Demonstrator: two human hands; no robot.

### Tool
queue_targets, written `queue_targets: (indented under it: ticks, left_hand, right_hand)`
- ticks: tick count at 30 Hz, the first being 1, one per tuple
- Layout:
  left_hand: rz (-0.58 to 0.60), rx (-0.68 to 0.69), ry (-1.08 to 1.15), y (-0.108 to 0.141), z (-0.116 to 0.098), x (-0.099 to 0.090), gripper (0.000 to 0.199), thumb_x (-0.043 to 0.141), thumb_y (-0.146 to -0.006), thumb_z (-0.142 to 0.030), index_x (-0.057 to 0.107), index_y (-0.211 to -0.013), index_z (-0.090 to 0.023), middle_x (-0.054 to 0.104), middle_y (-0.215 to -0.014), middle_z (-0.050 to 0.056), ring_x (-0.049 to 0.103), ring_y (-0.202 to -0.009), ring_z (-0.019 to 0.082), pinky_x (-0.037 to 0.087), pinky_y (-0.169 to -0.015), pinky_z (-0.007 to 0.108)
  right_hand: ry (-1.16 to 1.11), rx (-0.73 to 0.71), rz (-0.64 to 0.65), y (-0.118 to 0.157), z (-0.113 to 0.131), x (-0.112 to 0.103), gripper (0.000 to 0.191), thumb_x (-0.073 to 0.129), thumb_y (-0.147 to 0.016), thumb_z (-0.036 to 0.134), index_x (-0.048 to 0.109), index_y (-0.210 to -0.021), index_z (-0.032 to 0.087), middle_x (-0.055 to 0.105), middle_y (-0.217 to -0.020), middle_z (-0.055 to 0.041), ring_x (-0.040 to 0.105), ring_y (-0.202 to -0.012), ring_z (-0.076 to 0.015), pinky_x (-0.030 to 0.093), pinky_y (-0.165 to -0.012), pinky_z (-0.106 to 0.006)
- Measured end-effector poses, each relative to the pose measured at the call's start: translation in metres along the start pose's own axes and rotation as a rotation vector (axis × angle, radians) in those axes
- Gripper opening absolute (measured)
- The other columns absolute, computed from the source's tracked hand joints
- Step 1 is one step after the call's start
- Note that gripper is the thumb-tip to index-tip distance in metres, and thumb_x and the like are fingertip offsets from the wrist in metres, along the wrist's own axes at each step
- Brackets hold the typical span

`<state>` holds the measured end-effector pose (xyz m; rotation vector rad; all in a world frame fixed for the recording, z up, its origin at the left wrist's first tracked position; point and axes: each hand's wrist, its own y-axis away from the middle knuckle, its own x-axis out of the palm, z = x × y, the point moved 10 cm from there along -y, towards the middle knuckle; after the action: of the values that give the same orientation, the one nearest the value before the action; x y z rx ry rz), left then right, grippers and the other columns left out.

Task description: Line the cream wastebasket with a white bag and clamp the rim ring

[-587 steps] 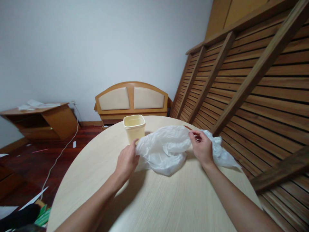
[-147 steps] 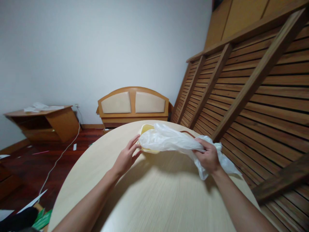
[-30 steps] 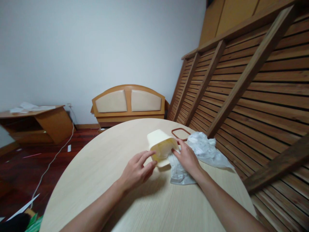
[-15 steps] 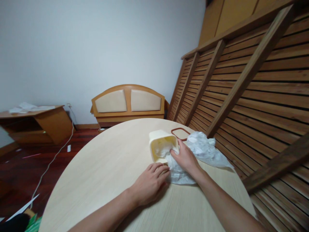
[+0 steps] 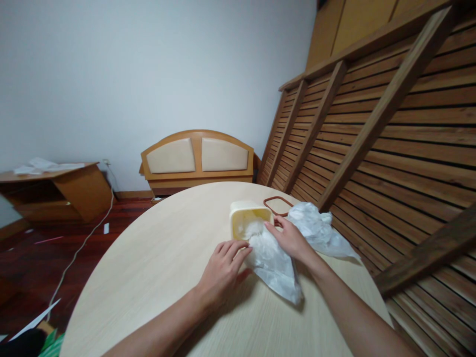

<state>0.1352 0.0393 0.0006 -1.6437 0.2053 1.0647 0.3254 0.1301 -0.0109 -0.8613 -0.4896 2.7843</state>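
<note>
A small cream plastic trash bin point(image 5: 235, 225) lies on its side on the round table, its mouth towards me. Out of the mouth spills a crumpled white plastic bag point(image 5: 277, 270), part of it still inside the bin. My right hand point(image 5: 292, 238) holds the right side of the rim, thumb at the mouth and fingers outside. At the lower left of the mouth, my left hand point(image 5: 225, 265) has its fingers apart, the tips close to the rim and the bag; exact contact is unclear.
Behind the bin lies a brown rounded-rectangular ring point(image 5: 278, 199). Another crumpled white plastic bag point(image 5: 316, 225) sits on the table's right side. A slatted wooden frame point(image 5: 372, 144) leans close by on the right. The pale round table point(image 5: 148, 267) has a curved edge.
My left hand has drawn back slightly to the left and its fingers have spread. The bag now reaches farther out of the bin towards me. My right hand has shifted slightly.
</note>
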Motion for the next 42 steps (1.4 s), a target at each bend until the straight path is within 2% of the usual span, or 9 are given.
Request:
queue_targets:
  ticks: [6,14,19,22,25,32,36,38,42]
  left_hand:
    - [-0.012,0.051,-0.047,-0.003,-0.006,-0.008,0.049,0.068,-0.085,-0.017,0.054,-0.132,-0.012,0.066,-0.127,0.017,0.060,-0.116,0.031,0.057,-0.092,0.047]
    - [-0.172,-0.074,0.122,0.003,0.015,-0.033,0.024,0.059,-0.084,-0.009,0.064,-0.102,-0.024,0.050,-0.144,0.013,0.045,-0.135,0.032,0.052,-0.101,0.053]
    - [-0.261,-0.235,0.150,0.005,0.043,-0.052,0.018,0.058,-0.086,-0.010,0.061,-0.099,-0.023,0.044,-0.150,0.013,0.034,-0.145,0.036,0.043,-0.107,0.062]
    - [-0.312,-0.417,0.275,0.011,0.068,-0.053,0.022,0.058,-0.087,-0.013,0.057,-0.106,-0.023,0.054,-0.139,0.013,0.055,-0.128,0.029,0.059,-0.088,0.043]
    - [-0.347,-0.563,0.423,0.018,0.086,-0.047,0.037,0.060,-0.085,-0.016,0.052,-0.120,-0.024,0.066,-0.116,0.009,0.067,-0.097,0.019,0.057,-0.061,0.023]
    - [-0.369,-0.661,0.488,0.017,0.094,-0.050,0.011,0.061,-0.084,-0.022,0.065,-0.094,-0.020,0.066,-0.091,0.003,0.064,-0.078,0.014,0.051,-0.052,0.018]
    - [-0.372,-0.686,0.501,0.018,0.097,-0.050,0.011,0.061,-0.083,-0.022,0.066,-0.092,-0.020,0.067,-0.091,0.004,0.064,-0.077,0.014,0.050,-0.051,0.018]
    - [-0.372,-0.681,0.502,0.018,0.098,-0.049,0.011,0.062,-0.083,-0.021,0.067,-0.092,-0.020,0.067,-0.090,0.003,0.064,-0.076,0.014,0.050,-0.051,0.018]
    - [-0.372,-0.676,0.501,0.019,0.099,-0.049,0.011,0.062,-0.083,-0.019,0.067,-0.093,-0.020,0.067,-0.090,0.003,0.064,-0.076,0.014,0.051,-0.053,0.018]
  right_hand:
    - [-0.036,-0.012,-0.024,0.001,0.007,0.001,0.031,0.056,-0.091,0.046,0.067,-0.098,0.019,0.076,-0.101,-0.0101,0.071,-0.099,-0.0265,0.052,-0.092,-0.041]
    - [-0.030,-0.057,0.051,0.005,0.017,0.007,0.031,0.055,-0.093,0.047,0.068,-0.095,0.019,0.076,-0.101,-0.0090,0.070,-0.100,-0.0263,0.051,-0.092,-0.040]
    - [-0.095,-0.023,0.134,0.012,0.021,0.017,0.031,0.058,-0.091,0.049,0.067,-0.095,0.020,0.076,-0.090,-0.0045,0.071,-0.071,-0.0204,0.056,-0.066,-0.031]
    - [-0.157,0.006,0.180,0.018,0.022,0.026,0.030,0.060,-0.090,0.049,0.067,-0.097,0.021,0.075,-0.080,-0.0017,0.066,-0.056,-0.0172,0.054,-0.054,-0.028]
    - [-0.187,-0.001,0.191,0.021,0.027,0.031,0.029,0.062,-0.089,0.048,0.068,-0.098,0.021,0.073,-0.074,-0.0005,0.066,-0.056,-0.0176,0.054,-0.052,-0.027]
    - [-0.160,-0.041,0.238,0.023,0.036,0.044,0.037,0.056,-0.094,0.043,0.061,-0.120,0.018,0.072,-0.109,-0.0096,0.073,-0.079,-0.0198,0.059,-0.069,-0.032]
    - [0.095,-0.302,-0.068,0.030,0.076,0.006,0.022,0.060,-0.090,0.038,0.060,-0.104,0.020,0.067,-0.108,-0.0095,0.068,-0.093,-0.0226,0.055,-0.084,-0.038]
    - [0.195,-0.501,-0.121,0.044,0.108,-0.002,0.014,0.061,-0.090,0.035,0.057,-0.085,0.022,0.064,-0.088,-0.0052,0.063,-0.085,-0.0219,0.051,-0.079,-0.036]
    - [0.257,-0.841,-0.142,0.087,0.160,0.002,0.034,0.063,-0.088,0.044,0.044,-0.067,0.024,0.051,-0.065,0.0004,0.049,-0.064,-0.0180,0.038,-0.062,-0.033]
